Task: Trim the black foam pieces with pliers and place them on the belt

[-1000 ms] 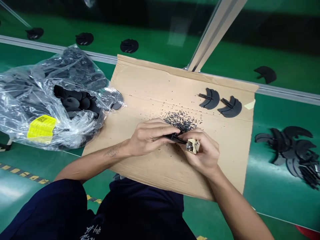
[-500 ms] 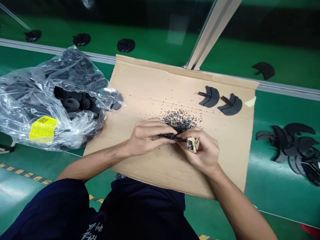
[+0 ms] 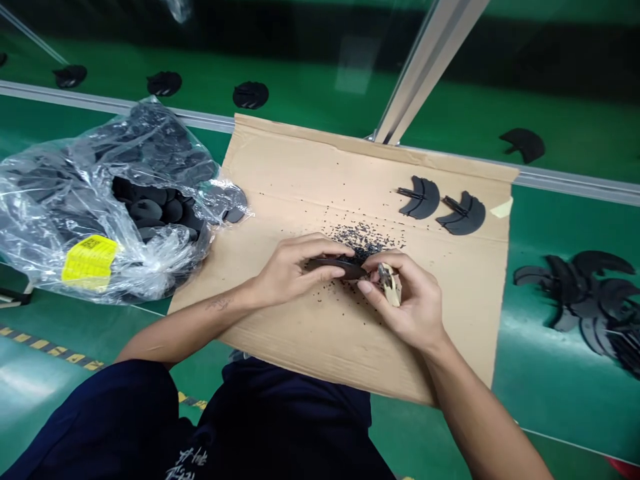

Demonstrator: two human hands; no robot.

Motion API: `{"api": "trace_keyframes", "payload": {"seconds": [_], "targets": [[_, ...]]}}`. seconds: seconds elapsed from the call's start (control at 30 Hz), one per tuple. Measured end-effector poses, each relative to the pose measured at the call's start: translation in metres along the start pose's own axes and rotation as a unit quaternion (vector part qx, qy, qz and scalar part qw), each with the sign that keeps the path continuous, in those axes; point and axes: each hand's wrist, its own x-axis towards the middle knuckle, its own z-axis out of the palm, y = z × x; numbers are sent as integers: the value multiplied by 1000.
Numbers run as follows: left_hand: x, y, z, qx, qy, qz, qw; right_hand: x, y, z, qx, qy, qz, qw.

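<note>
Left hand (image 3: 293, 270) pinches a dark curved part (image 3: 345, 269) above the cardboard sheet (image 3: 320, 353), fingers on the far side, thumb near. Right hand (image 3: 417, 303) has its fingers curled partway around a tape-wrapped tool (image 3: 393, 290), at the part's right end; whether tool meets part, cannot tell. Black scraps (image 3: 363, 237) lie scattered just beyond the hands. Two finned pieces (image 3: 425, 199) sit upper right on the sheet. Plastic bag (image 3: 83, 200) of dark discs at left; loose pile (image 3: 577, 290) on green counter (image 3: 535, 393), right.
</note>
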Motion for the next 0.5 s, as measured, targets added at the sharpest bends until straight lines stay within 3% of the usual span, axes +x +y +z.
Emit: {"api": "trace_keyframes", "payload": {"seconds": [0.2,0.5], "targets": [[2,-5,-11,35,-4,43,998,4,17,-5,-168,-19,-79,983],[1,-7,-9,24,-20,76,997,3,17,-3,-176,-33,-109,978]]}}
